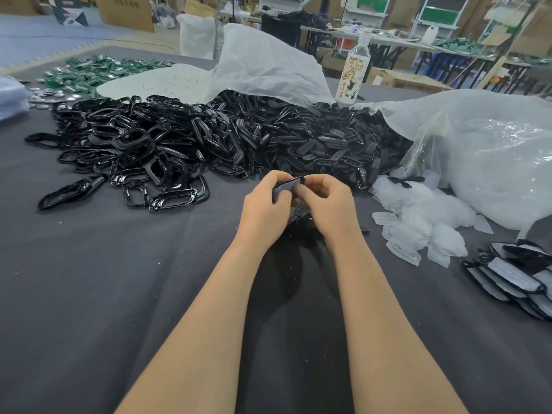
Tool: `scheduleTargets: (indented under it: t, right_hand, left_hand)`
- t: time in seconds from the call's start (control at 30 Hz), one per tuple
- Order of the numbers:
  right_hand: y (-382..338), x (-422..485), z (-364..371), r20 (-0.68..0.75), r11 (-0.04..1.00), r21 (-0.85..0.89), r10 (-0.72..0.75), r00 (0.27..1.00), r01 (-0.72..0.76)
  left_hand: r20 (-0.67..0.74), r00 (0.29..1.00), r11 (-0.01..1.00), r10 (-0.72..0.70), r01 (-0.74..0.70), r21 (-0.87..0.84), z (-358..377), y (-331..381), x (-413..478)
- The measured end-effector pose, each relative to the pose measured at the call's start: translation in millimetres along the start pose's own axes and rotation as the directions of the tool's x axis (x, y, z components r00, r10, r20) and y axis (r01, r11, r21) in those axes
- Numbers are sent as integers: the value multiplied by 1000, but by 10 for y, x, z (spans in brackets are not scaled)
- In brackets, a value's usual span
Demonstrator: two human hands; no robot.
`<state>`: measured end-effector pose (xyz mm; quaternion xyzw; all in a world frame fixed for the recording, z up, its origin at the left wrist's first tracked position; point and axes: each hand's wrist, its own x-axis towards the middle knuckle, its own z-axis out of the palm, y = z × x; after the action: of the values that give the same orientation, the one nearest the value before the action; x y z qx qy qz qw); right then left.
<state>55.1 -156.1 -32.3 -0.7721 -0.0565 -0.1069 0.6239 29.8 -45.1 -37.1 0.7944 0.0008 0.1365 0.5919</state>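
Grey worktop [89, 294], frame centre: left hand [264, 209] and right hand [328, 204] both pinch one small black part [283, 187], fingers curled round it, just above the cloth. Step, as judged: assembling it. Next move calls for a firm, aligned squeeze.

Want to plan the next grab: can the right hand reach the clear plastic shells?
Probably yes. The clear plastic shells lie loose just right of the right hand, with nothing between them. But it and the left hand hold a small black part, so it must let go first.
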Motion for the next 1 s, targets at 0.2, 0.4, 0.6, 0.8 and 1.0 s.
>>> scheduleTargets:
  t: [0.2, 0.4, 0.6, 0.8, 1.0]
  right_hand:
    - [25, 14, -29, 88, 996, 54, 68, 994, -73]
    - [0, -9, -23, 109, 981, 160, 94, 990, -111]
    - [-41, -16, 0, 76, 970, 226, 75, 994, -90]
    - [-32, -18, 35, 76, 957, 267, 100, 992, -117]
    - [-12, -11, 48, 100, 953, 264, 126, 987, -148]
  left_hand:
    - [-4, 1000, 1000, 9, -9, 28, 8, -22, 13]
    - [-14, 1000, 1000, 27, -27, 0, -1, -48, 38]
    - [0, 999, 999, 39, -39, 18, 16, -26, 25]
    - [-19, 1000, 1000, 4, -5, -24, 20, -8, 21]
    - [-19, 1000, 999, -17, 16, -42, 28, -11, 22]
